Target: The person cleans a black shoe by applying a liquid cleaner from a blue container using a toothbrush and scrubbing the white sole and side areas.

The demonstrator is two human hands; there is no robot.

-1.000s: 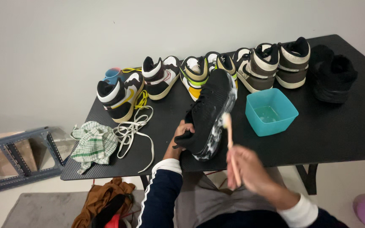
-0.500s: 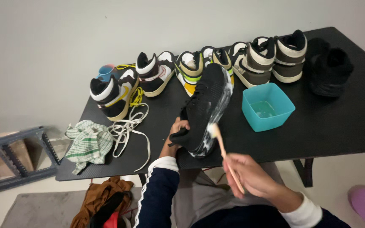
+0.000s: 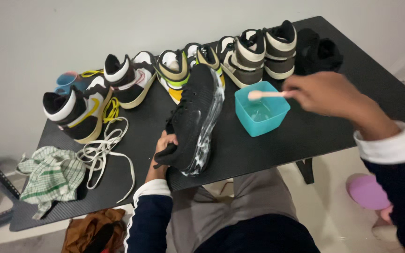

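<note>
The right hand (image 3: 326,93) pinches a pale brush (image 3: 264,94), its head over the teal tub (image 3: 261,114) of clear liquid just below it. Beside the tub, the left hand (image 3: 163,146) grips a black sneaker (image 3: 194,122) tilted on its side, soapy sole facing the tub. Behind both stands a row of high-top sneakers (image 3: 179,70); left of the left hand lie loose white laces (image 3: 103,150) and a checked cloth (image 3: 48,177) near the black table's (image 3: 305,136) front edge.

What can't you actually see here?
- Head view: brush bristles, blurred.
- Contents of the teal tub, too faint.
- Left hand fingers, hidden behind the black sneaker.
- Right hand, motion-blurred.
- Black shoes at the far corner, too dark.
</note>
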